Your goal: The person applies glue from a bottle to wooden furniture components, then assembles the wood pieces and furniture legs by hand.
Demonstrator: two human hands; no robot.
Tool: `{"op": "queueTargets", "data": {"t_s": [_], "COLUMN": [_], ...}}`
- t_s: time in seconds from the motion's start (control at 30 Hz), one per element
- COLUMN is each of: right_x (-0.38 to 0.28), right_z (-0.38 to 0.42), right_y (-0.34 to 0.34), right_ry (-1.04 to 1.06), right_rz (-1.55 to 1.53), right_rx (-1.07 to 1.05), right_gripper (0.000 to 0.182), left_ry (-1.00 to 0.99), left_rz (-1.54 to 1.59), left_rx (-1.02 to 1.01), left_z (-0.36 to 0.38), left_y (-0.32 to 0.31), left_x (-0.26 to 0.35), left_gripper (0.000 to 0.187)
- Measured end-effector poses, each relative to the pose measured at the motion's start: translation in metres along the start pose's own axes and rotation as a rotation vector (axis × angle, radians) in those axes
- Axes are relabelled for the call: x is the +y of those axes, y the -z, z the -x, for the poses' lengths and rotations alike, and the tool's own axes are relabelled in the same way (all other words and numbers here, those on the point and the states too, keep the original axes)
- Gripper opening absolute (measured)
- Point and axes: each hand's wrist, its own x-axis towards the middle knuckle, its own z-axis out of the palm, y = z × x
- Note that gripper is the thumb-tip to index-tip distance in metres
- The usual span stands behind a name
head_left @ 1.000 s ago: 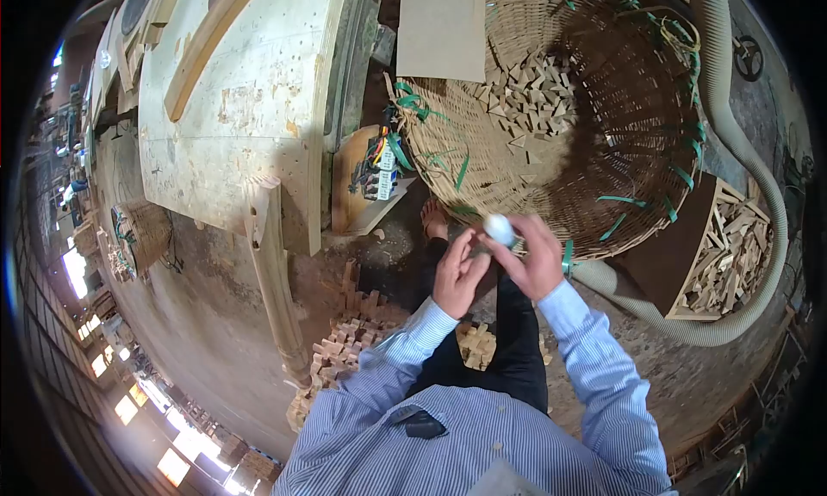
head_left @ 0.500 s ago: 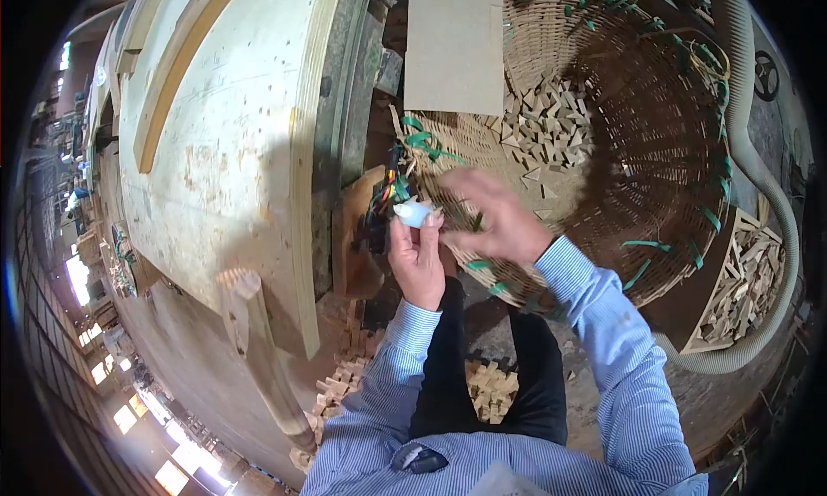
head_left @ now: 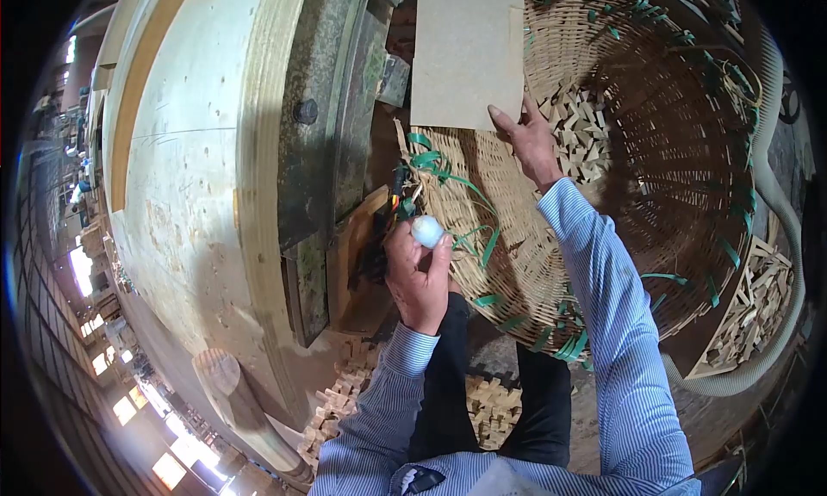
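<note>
My left hand [head_left: 419, 281] has its fingers closed around a small pale blue-white rounded piece [head_left: 427, 232], whose kind I cannot make out. It is beside the near rim of a large wicker basket [head_left: 482, 203] trimmed with green strips. Farther out, my right hand [head_left: 534, 147] is at the lower right corner of a flat beige board [head_left: 465, 57], with the thumb lying over its face and the fingers at its edge. The board partly covers the basket's far left side. Inside the basket are many small wood offcuts [head_left: 579, 134].
To the left stands a pale wooden worktable [head_left: 185, 151] with a metal machine part [head_left: 323, 108] along its side. A box of wood scraps [head_left: 751, 302] and a ribbed hose [head_left: 788, 229] lie at the right. Stacked wood blocks [head_left: 494, 410] sit on the floor near my legs.
My right hand has moved away from near the left hand, up to the board's corner. My left hand still holds the pale piece, now turned. The view has shifted slightly.
</note>
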Motion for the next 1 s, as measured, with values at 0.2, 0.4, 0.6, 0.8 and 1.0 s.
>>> {"op": "queueTargets", "data": {"t_s": [0.2,0.4,0.6,0.8,1.0], "right_x": [0.009,0.001,-0.002,-0.003,0.005], "right_z": [-0.008,-0.003,-0.002,-0.003,-0.008], "right_y": [-0.006,-0.007,-0.008,-0.006,-0.002], "right_ry": [0.013,0.012,0.029,0.022,0.030], "right_rz": [0.070,0.139,0.159,0.189,0.190], "right_rx": [0.053,0.053,0.060,0.062,0.058], "right_gripper": [0.065,0.065,0.063,0.064,0.065], "left_ry": [-0.070,-0.066,0.090,-0.126,-0.230], "left_rz": [-0.152,-0.382,-0.434,-0.773,-0.822], "left_rx": [-0.006,-0.014,-0.004,0.026,0.022], "left_z": [-0.020,-0.045,-0.078,-0.103,-0.119], "left_y": [-0.001,-0.005,-0.017,-0.020,-0.022], "left_x": [0.001,0.010,0.013,-0.001,-0.025], "left_gripper": [0.042,0.037,0.034,0.032,0.028]}}
